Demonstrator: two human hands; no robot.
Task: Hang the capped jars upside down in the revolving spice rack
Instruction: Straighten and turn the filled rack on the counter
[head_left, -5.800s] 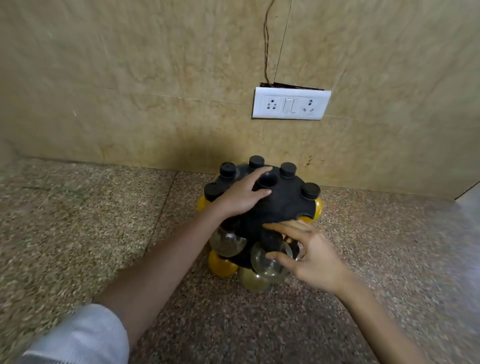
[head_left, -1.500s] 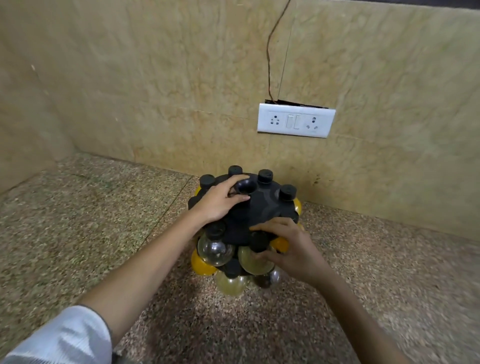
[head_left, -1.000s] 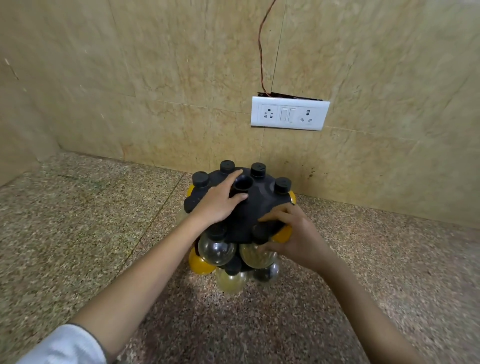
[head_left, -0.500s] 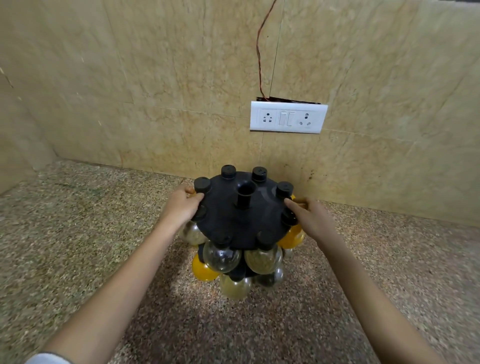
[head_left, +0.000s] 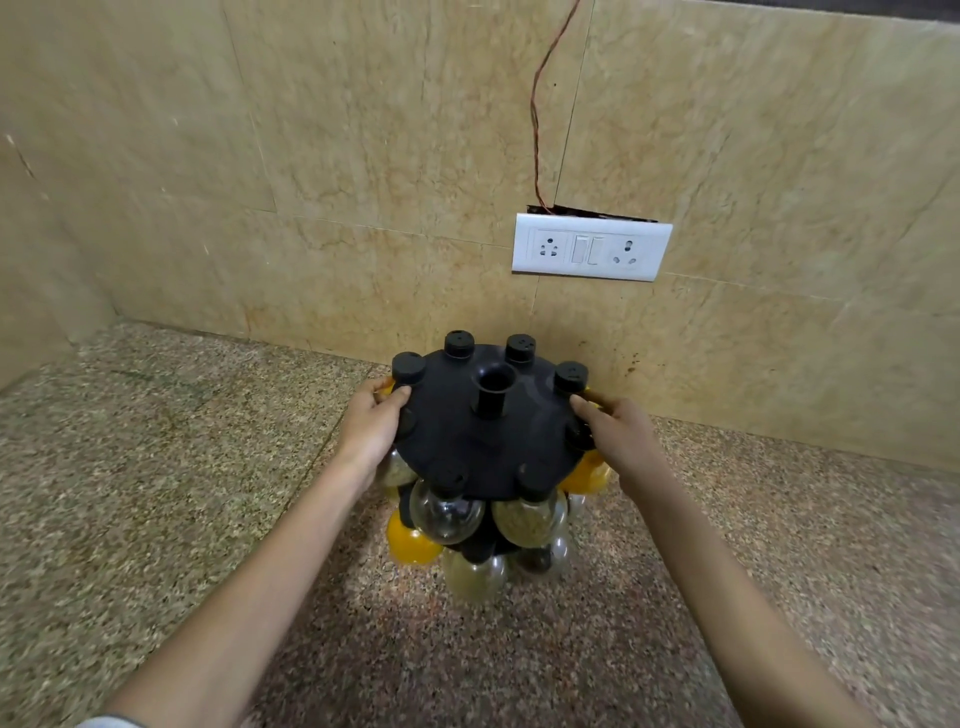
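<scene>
The black revolving spice rack (head_left: 488, 447) stands on the speckled stone counter, close to the back wall. Several capped jars hang upside down from its round top disc, their black caps poking up through it, with a clear jar (head_left: 447, 514) and a spice-filled jar (head_left: 527, 519) at the front. More jars, one of them yellow (head_left: 410, 540), hang on a lower tier. My left hand (head_left: 371, 431) grips the disc's left edge and my right hand (head_left: 615, 436) grips its right edge.
A white switch and socket plate (head_left: 591, 249) is on the beige tiled wall just behind the rack, with a thin wire (head_left: 535, 104) running up from it. A side wall closes the counter at the far left.
My left hand came off the centre post and my right hand left the front jar. Both now hold the rack's disc at its left and right edges.
</scene>
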